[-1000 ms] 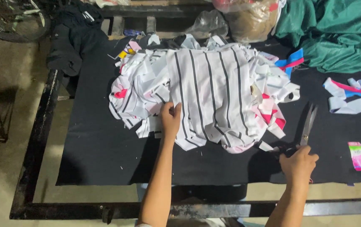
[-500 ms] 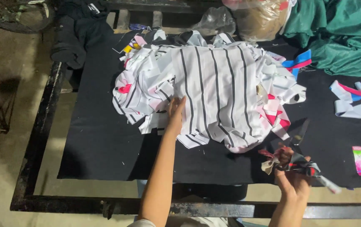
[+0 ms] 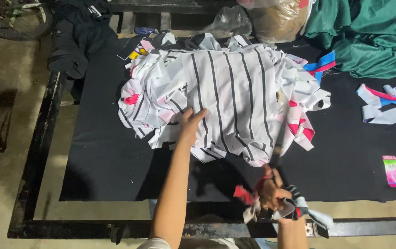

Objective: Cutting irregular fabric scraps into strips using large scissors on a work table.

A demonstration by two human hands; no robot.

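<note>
Desk (image 3: 106,184) with a black cloth cover fills most of the view, metal frame along the near edge. Green fabric (image 3: 373,37) is heaped at the far right corner, dark clothes (image 3: 76,41) hang off the far left. A pile of white black-striped fabric pieces (image 3: 225,92), with pink patches, sits mid-desk; compared with a second ago it looks the same, not shifted.

The left hand (image 3: 189,124) lies flat on the pile's near edge, fingers spread, pressing not gripping, same spot as before.

The right hand (image 3: 271,191) has changed: earlier it was on scissors lying flat on the desk; now it is at the near edge, closed around the scissors (image 3: 276,157), blade pointing up at the pile, blurred, with red, white and striped scraps (image 3: 253,203) bunched in the same grip.

Clear plastic bag (image 3: 276,18) at the far edge, contents brownish, unclear. Loose white, blue and pink strips (image 3: 387,106) lie right. A small pink packet (image 3: 394,170) lies nearer.
</note>
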